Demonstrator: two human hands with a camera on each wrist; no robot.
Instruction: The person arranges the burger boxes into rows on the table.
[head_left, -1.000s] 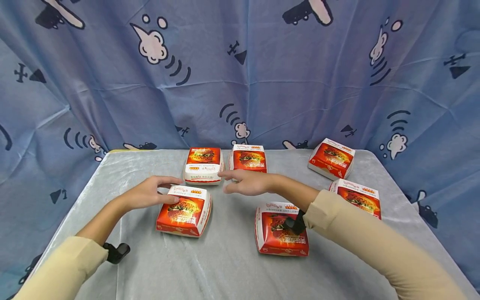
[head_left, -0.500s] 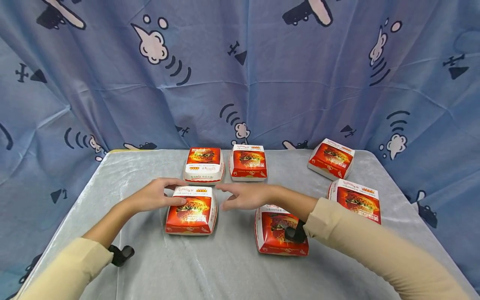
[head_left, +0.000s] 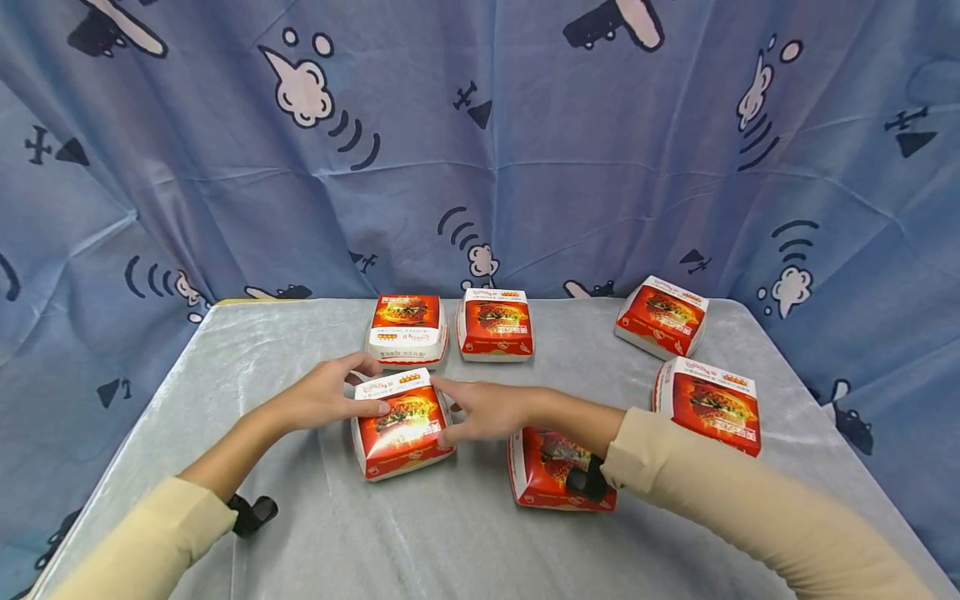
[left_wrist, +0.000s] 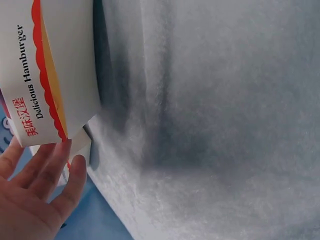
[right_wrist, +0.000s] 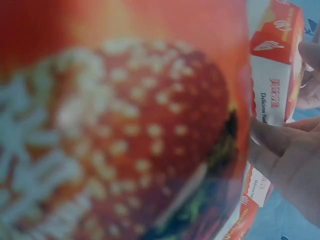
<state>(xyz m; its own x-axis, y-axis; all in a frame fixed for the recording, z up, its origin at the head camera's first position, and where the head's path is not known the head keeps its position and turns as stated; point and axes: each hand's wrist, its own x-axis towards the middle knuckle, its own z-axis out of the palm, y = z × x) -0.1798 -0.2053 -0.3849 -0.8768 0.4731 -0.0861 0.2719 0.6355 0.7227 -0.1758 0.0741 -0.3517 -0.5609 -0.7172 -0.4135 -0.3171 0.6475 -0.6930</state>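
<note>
Red box (head_left: 408, 432) clamped, L fingers (head_left: 365, 408) | R fingers (head_left: 459, 390) @edge, grip unclr | tbl (head_left: 232, 358) room L

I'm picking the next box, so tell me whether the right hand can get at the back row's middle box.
Probably yes: the middle box sits just beyond the right hand, and only grey cloth shows between them. Its fingers would have to leave the nearer box they are at.

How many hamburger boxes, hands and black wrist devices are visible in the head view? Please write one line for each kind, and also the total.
Hamburger boxes: 6
Hands (left hand, right hand): 2
Black wrist devices: 2
Total: 10
</note>
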